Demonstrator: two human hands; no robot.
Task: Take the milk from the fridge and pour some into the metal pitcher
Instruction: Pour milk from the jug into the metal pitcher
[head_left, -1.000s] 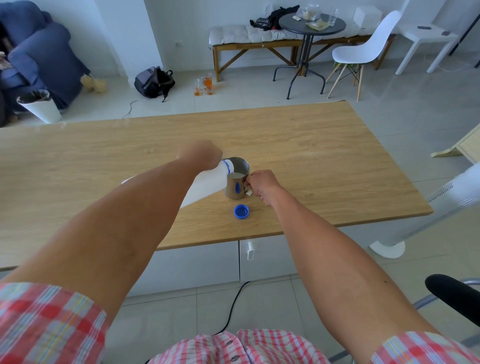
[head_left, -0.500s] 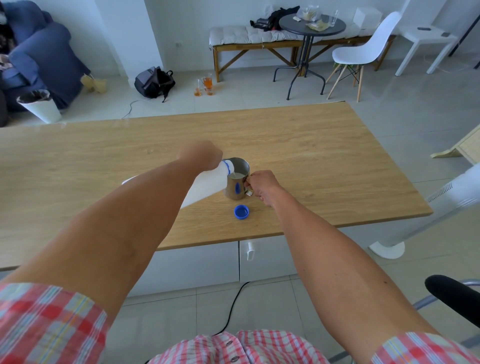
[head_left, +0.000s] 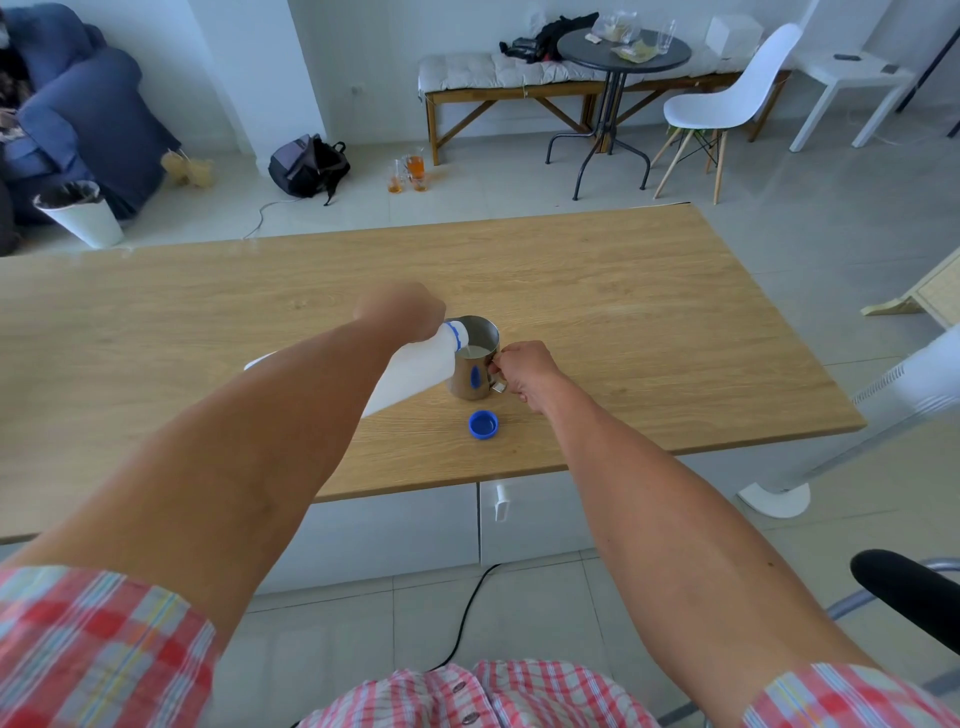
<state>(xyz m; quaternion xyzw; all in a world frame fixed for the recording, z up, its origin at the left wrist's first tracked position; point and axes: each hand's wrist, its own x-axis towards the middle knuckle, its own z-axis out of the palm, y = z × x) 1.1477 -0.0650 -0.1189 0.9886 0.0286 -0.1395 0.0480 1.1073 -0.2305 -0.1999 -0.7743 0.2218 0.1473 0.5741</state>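
A white milk bottle (head_left: 415, 371) with a blue neck ring is tipped to the right, its mouth over the rim of the metal pitcher (head_left: 475, 366). My left hand (head_left: 402, 309) grips the bottle from above. White milk shows inside the pitcher, which stands upright on the wooden table (head_left: 649, 332). My right hand (head_left: 522, 371) is closed on the pitcher's handle at its right side. The bottle's blue cap (head_left: 483, 424) lies on the table just in front of the pitcher.
The table's near edge runs above white cabinets (head_left: 395, 530) with a black cable on the floor. A white fan stand (head_left: 779, 493) is at the right corner, a black chair arm (head_left: 909, 587) at lower right. Beyond the table stand a round table, chair and bench.
The bottle stays tipped over the pitcher and both hands keep their hold. The view has shifted very slightly; nothing else has moved.
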